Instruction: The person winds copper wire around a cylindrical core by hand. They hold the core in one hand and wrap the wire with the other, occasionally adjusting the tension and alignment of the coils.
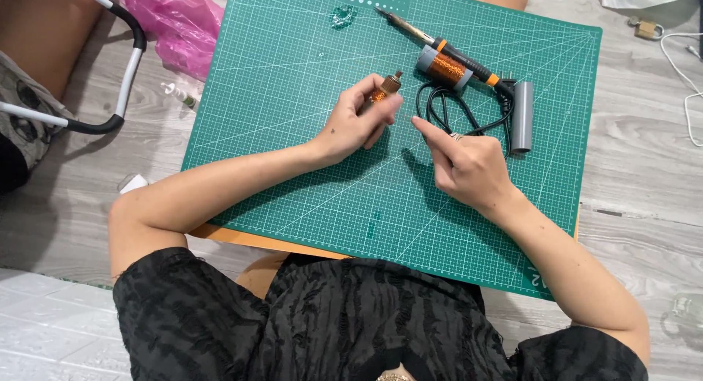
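My left hand (356, 122) holds a small bobbin wound with copper wire (384, 89) over the green cutting mat (293, 147). My right hand (465, 165) rests on the mat beside it, fingers curled, index finger pointing toward the left hand; whether a thin wire runs between the fingers is too fine to see. Just beyond the hands lie a larger grey spool of copper wire (443, 66), a soldering iron with an orange and black handle (439, 46) and its coiled black cord (454, 111).
A grey cylinder (521, 116) lies at the mat's right. A pink plastic bag (172, 22) and a small bottle (180, 95) lie left of the mat. A black-and-white tube frame (128, 66) stands at far left. A white cable (685, 81) runs at right.
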